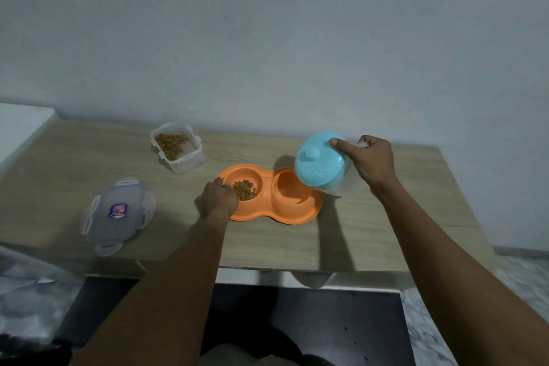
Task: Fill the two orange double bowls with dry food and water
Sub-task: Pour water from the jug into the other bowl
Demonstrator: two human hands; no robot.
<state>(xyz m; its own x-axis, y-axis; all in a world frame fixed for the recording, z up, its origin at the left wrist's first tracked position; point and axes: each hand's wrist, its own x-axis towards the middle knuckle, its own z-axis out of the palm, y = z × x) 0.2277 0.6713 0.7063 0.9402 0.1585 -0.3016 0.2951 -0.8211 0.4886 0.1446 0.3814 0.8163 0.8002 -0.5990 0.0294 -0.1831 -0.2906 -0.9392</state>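
Gripping the left rim of the orange double bowl [269, 212], L hand [216, 198] fingers curl over its edge, just beside the dry food [244, 189] in the L compartment. R hand [375, 161] fingers wrap a clear jug [338, 187] w/ blue cap [322, 165], tilted over the R compartment, thumb on the cap. Food container [178, 147] sits beyond L fingers, clip lid [117, 212] left of them, all on the bench [386, 232].

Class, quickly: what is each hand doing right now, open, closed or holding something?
Left hand: grips the rim of the orange double bowl.
Right hand: holding the tilted blue-lidded jug.
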